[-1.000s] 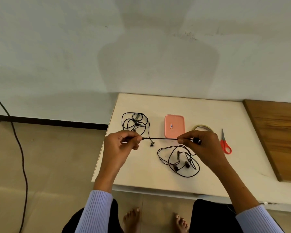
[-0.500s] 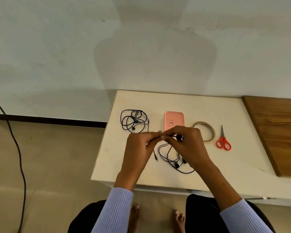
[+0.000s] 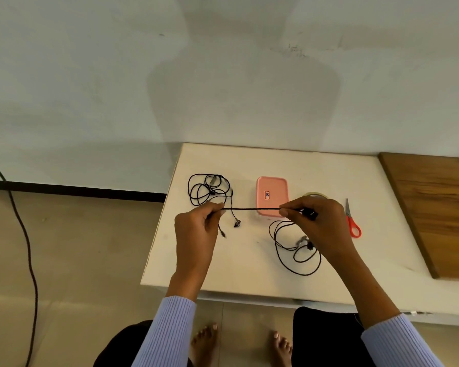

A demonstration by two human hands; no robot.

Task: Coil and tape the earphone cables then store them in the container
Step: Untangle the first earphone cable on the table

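Cable (image 3: 252, 208) stretched taut between both hands above the table (image 3: 249, 260). Left hand (image 3: 196, 229) pinches it near the plug end, short tail hanging below the fingers; right hand (image 3: 313, 221) pinches the other side and grasps a small black bundle, looks like loops already gathered, hard to tell. Step in hand, by my read: measuring out a length, then folding it into the coil at the right hand. Do it well: keep loops same length, light tension, no twist, let slack feed from the loose pile.

Slack of this earphone (image 3: 294, 250) lies on the table just below the right hand, buds in the loops; could snag as it feeds. Second earphone (image 3: 207, 189) lies tangled just beyond the left hand, one bud trailing toward it under the taut cable; risk of catching it. Pink container (image 3: 272, 194) sits beyond, between the hands, lid on, must be opened before storing. Tape roll (image 3: 316, 195) just behind the right hand, mostly hidden. Red scissors (image 3: 353, 221) just right of the right hand. Wooden board (image 3: 435, 207) further right. Nothing taped yet.
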